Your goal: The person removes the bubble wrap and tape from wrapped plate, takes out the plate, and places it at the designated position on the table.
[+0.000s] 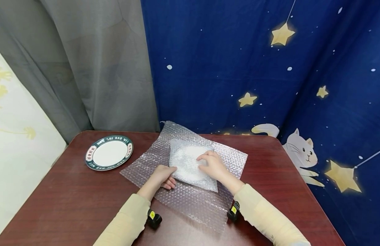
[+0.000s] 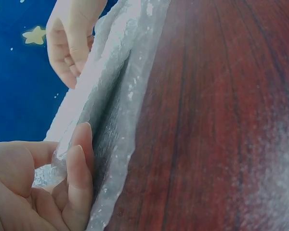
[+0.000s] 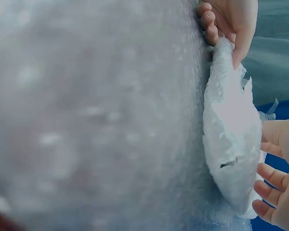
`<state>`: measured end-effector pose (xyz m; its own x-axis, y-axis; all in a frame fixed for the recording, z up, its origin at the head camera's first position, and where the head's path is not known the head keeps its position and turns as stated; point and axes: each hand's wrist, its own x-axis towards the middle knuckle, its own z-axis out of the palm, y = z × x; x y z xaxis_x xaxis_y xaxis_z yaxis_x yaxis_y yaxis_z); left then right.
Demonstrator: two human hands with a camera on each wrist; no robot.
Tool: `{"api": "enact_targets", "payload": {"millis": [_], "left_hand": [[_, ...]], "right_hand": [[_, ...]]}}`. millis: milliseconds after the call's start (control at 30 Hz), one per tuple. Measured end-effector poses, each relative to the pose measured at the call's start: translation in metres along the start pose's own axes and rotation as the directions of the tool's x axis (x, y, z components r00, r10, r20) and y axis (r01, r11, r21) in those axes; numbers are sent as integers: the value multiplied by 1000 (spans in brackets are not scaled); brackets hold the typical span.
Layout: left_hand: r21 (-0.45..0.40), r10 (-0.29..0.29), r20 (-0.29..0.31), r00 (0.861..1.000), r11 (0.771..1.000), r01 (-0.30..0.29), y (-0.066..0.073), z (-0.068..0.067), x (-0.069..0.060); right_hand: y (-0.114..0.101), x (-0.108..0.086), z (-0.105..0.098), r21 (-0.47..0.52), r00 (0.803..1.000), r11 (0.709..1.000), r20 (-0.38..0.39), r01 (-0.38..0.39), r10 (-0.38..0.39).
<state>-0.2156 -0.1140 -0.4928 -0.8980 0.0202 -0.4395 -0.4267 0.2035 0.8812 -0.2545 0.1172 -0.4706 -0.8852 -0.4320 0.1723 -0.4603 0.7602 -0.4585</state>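
A flat bundle (image 1: 185, 160) in bubble wrap, with a round white shape like a plate showing through, lies on a larger bubble wrap sheet (image 1: 196, 202). My left hand (image 1: 161, 176) pinches the bundle's near left edge, thumb on top and fingers underneath, as the left wrist view shows at its edge (image 2: 79, 108). On the bundle's right side, my right hand (image 1: 213, 165) touches the top with fingers spread and loosely bent. In the right wrist view, that hand's fingers (image 3: 272, 192) lie against the wrap and grip nothing.
A plate (image 1: 110, 153) with a dark green lettered rim lies at the table's back left. Reddish-brown wood shows on the table (image 1: 279, 201) around the sheet. Behind it hang a grey curtain (image 1: 116, 68) and a blue star-patterned curtain (image 1: 214, 68).
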Motion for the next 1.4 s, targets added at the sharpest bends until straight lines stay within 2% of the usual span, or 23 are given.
{"api": "enact_targets", "payload": {"millis": [200, 533, 767, 1033, 1267, 1400], "left_hand": [[-4, 4, -5, 1000, 1000, -4, 0, 0, 0], [-1, 15, -12, 1000, 1000, -15, 0, 1, 1], [1, 19, -13, 1000, 1000, -19, -1, 0, 0], [12, 5, -21, 1000, 1000, -5, -2, 0, 3], [17, 14, -25, 1000, 1000, -14, -1, 0, 2], [18, 16, -26, 1000, 1000, -15, -1, 1, 1]], "right_hand": [[-6, 11, 2, -19, 999, 999, 18, 44, -43], [-16, 26, 5, 16, 995, 997, 67, 73, -74], [-19, 35, 11, 36, 987, 989, 73, 141, -143], [-25, 43, 18, -131, 981, 974, 69, 187, -179], [-29, 44, 24, -173, 979, 964, 69, 200, -191], [-31, 45, 25, -186, 975, 959, 101, 215, -199]]}}
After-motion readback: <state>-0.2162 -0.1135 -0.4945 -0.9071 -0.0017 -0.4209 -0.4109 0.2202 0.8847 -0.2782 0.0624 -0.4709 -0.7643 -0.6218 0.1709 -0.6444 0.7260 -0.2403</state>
